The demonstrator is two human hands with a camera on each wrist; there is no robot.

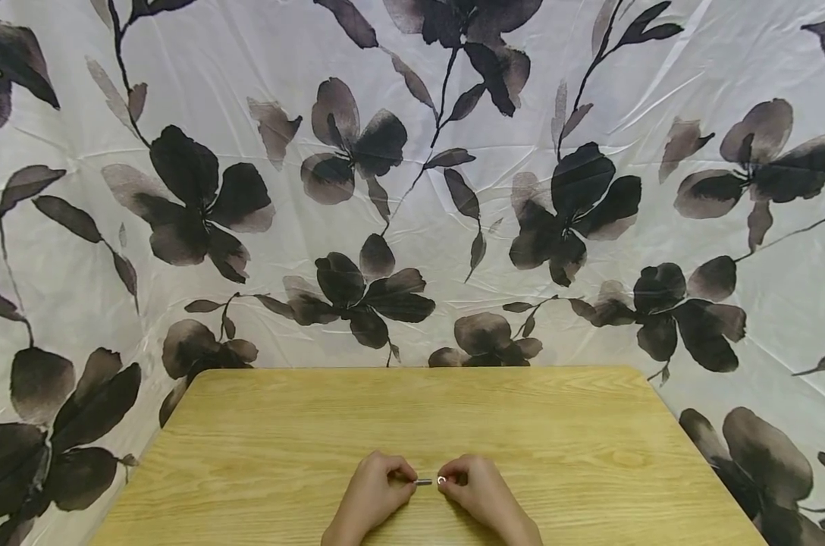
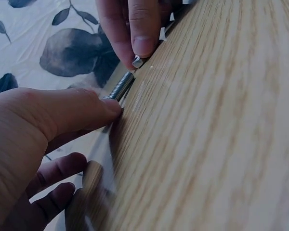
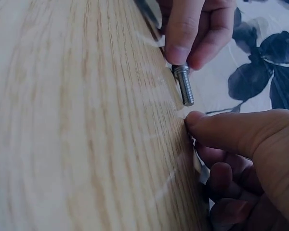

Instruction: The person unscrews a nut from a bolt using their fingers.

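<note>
My left hand [image 1: 377,491] pinches one end of a silver threaded bolt [image 1: 422,482] between thumb and fingertips. The bolt's threaded shank [image 2: 122,86] points toward the other hand. Opposite it, my right hand [image 1: 481,491] holds a small shiny metal nut [image 1: 442,481] between thumb and index finger. A short gap separates the nut from the bolt's free end. In the left wrist view, only an edge of the nut [image 2: 138,62] shows below the fingertips. My right thumb hides the nut in the right wrist view, where the bolt [image 3: 185,89] stands out clearly.
Both hands are just above the near part of a light wood-grain table [image 1: 412,409]. Behind and beside the table hangs a white cloth [image 1: 467,227] with dark flower prints.
</note>
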